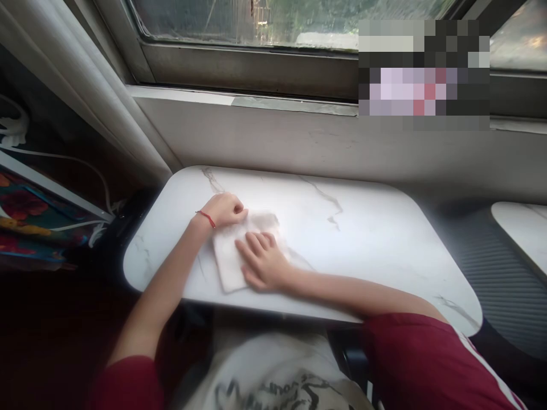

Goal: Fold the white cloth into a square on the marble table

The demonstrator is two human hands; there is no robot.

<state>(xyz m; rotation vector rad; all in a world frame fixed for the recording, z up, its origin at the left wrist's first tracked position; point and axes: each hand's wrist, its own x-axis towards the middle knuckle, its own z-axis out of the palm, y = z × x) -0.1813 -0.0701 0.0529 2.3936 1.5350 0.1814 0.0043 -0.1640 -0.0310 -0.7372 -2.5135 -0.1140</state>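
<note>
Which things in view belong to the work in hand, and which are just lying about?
In the work:
- white cloth
- right hand, spread on the cloth
- left hand, curled at its far edge
- marble-patterned table, under the cloth

Just around:
- curtain
- window
- flowered fabric
- second tabletop

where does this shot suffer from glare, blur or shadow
Head view: the white tabletop looks bright and washed out in places; head view: the white folded piece looks soft, its edges smeared; head view: the lower left sinks into near-black; head view: a pixelated block hides the upper right.
</note>
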